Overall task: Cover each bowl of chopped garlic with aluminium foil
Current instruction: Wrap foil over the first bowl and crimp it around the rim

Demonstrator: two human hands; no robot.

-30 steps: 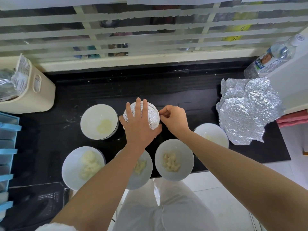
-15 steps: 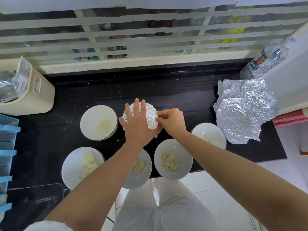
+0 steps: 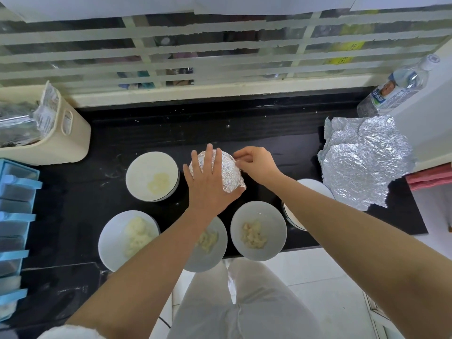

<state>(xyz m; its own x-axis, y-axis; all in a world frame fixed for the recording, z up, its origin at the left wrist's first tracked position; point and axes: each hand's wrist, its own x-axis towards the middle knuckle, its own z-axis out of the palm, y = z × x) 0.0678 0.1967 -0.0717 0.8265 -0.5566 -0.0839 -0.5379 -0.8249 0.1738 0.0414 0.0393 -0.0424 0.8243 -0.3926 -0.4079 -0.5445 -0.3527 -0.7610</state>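
**Back strip open, front crowded**

Bare surface [image 3: 269,133] runs along the back wall, and also between the foil-covered bowl [image 3: 230,174] and the loose foil sheets [image 3: 362,165]. Five open bowls [image 3: 258,231] crowd the front and left, set close together. A beige bin [image 3: 61,140] and blue drawers [image 3: 14,216] block the left; a bottle [image 3: 393,88] stands back right.

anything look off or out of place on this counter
Yes. Two uncovered front bowls, the middle bowl and the bowl right of it, jut past the front edge of the black counter; a knock could tip them off.
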